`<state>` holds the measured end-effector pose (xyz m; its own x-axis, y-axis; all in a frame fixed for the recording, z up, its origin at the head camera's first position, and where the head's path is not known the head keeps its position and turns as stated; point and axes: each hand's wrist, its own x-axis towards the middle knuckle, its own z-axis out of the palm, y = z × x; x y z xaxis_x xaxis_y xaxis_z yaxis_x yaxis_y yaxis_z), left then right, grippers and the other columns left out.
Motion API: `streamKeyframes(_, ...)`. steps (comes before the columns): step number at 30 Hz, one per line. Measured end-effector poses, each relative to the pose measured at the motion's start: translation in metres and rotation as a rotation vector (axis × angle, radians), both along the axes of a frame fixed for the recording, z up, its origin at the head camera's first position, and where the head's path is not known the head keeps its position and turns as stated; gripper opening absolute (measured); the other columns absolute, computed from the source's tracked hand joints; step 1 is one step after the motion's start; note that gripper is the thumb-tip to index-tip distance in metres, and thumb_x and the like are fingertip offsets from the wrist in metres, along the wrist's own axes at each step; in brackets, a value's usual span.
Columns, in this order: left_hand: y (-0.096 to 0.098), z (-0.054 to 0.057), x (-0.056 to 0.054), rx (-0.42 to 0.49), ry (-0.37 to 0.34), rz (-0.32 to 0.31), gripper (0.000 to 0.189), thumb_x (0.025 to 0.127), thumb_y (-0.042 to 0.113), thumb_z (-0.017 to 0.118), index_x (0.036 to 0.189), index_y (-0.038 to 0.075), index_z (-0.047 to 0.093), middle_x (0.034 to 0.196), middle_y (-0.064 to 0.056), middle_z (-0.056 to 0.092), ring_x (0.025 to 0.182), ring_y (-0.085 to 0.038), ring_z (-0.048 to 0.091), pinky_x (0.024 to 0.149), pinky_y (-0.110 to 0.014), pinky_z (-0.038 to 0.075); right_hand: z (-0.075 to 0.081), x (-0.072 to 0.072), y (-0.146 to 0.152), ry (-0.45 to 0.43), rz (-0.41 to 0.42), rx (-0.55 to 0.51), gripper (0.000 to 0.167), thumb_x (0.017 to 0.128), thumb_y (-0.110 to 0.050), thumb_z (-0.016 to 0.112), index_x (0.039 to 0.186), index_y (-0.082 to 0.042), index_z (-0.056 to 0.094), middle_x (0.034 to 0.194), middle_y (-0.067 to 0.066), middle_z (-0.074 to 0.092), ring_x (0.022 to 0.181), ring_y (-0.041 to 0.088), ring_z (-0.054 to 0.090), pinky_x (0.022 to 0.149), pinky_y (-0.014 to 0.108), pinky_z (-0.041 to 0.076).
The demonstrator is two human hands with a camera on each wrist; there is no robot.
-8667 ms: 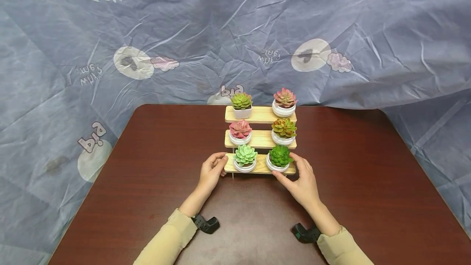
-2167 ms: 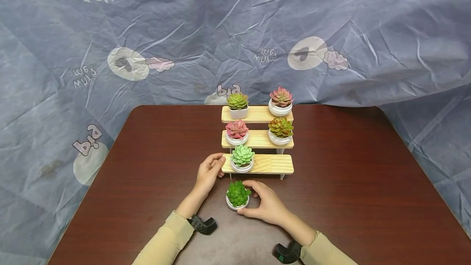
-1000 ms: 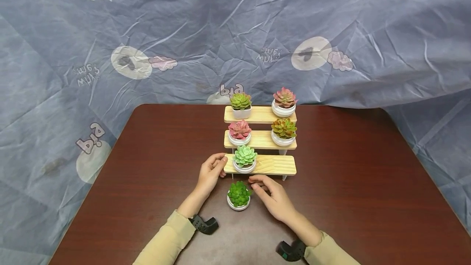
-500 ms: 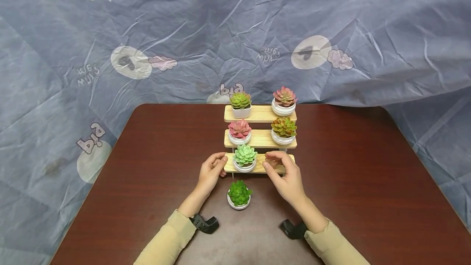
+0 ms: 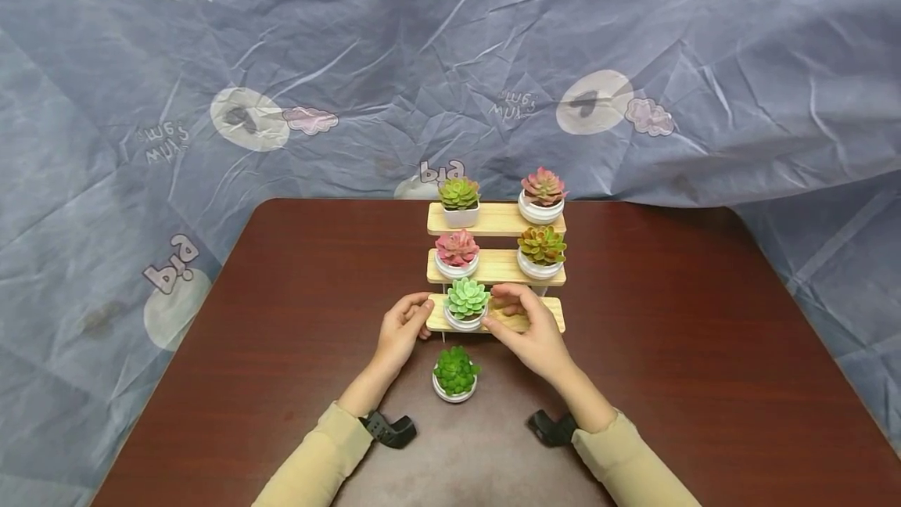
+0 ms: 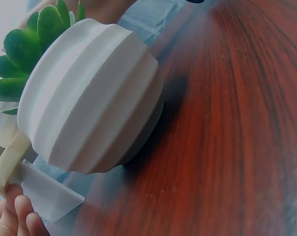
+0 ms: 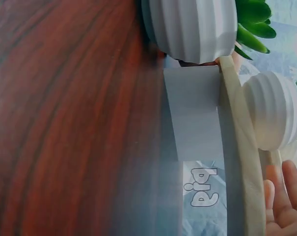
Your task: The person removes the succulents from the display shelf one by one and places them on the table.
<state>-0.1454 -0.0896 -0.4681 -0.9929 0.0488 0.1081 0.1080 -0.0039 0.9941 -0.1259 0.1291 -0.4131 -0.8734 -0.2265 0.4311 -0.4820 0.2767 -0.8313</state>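
Observation:
My left hand (image 5: 400, 329) grips the left end of the lowest board of a three-tier wooden plant stand (image 5: 553, 315); its curled fingertips (image 6: 23, 206) show at the board in the left wrist view. On that board stands a pale green succulent (image 5: 466, 300) in a white pot (image 7: 272, 110). Just right of this pot is my right hand (image 5: 533, 335), thumb and fingers spread, with a gap between fingers (image 7: 282, 189) and pot in the right wrist view. A dark green succulent (image 5: 455, 370) in a ribbed white pot (image 6: 94, 98) stands on the table before the stand.
The middle board holds a pink succulent (image 5: 457, 247) and a yellow-green one (image 5: 541, 245). Above them stand a green succulent in a square pot (image 5: 461, 217) and a reddish one (image 5: 543, 186). A blue-grey printed cloth (image 5: 394, 61) hangs behind the brown table (image 5: 676, 350).
The dark green succulent went from the lowest board's right side to the table in front. My right hand let go of it, rose, then moved left to the pale green one. My left hand stayed.

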Motion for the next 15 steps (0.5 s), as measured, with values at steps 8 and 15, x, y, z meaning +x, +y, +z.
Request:
streamKeyframes(8,-0.001,0.001,0.000,-0.006,0.001,0.001,0.025,0.095,0.007,0.055,0.115,-0.009,0.058,0.063,-0.007,0.054,0.055,-0.016,0.053,0.053,-0.024,0.047,-0.025,-0.013,0.001,-0.050,-0.001,0.046,0.051,0.075,-0.007,0.079,0.121,-0.003,0.055,0.110,0.011,0.062,0.100,0.029,0.059,0.082,0.047,0.048)
streamKeyframes(15,0.000,0.001,0.000,0.004,-0.001,0.003,0.026,0.095,0.007,0.055,0.115,-0.010,0.058,0.062,-0.006,0.054,0.055,-0.016,0.052,0.053,-0.025,0.047,-0.032,-0.021,0.000,-0.081,-0.021,0.165,0.060,0.071,-0.024,0.084,0.123,-0.014,0.056,0.110,0.000,0.063,0.098,0.017,0.058,0.082,0.036,0.048)
